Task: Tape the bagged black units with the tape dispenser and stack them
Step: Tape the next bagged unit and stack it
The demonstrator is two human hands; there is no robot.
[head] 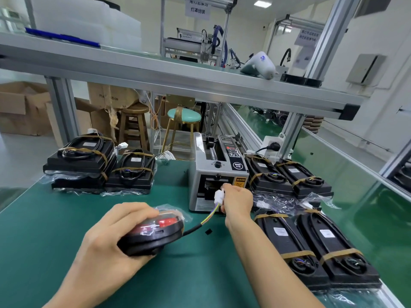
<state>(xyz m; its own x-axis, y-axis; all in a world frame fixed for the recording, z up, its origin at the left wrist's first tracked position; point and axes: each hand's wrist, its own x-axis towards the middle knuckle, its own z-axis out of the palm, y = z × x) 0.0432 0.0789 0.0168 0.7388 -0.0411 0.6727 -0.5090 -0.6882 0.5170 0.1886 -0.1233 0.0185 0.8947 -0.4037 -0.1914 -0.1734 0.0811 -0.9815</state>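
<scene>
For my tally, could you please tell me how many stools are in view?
2. A brown wooden stool stands behind the bench beside the cardboard boxes, and a stool with a teal seat and gold legs stands just right of it. Others may be hidden.

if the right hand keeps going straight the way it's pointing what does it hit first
Most likely the tape dispenser: the right hand, holding the white connector, points at its front opening just ahead. Depth is hard to judge.

a wooden stool [133, 123] and a teal-seated stool [184, 116] stand beyond the green bench, beside cardboard boxes [22, 107].
</scene>
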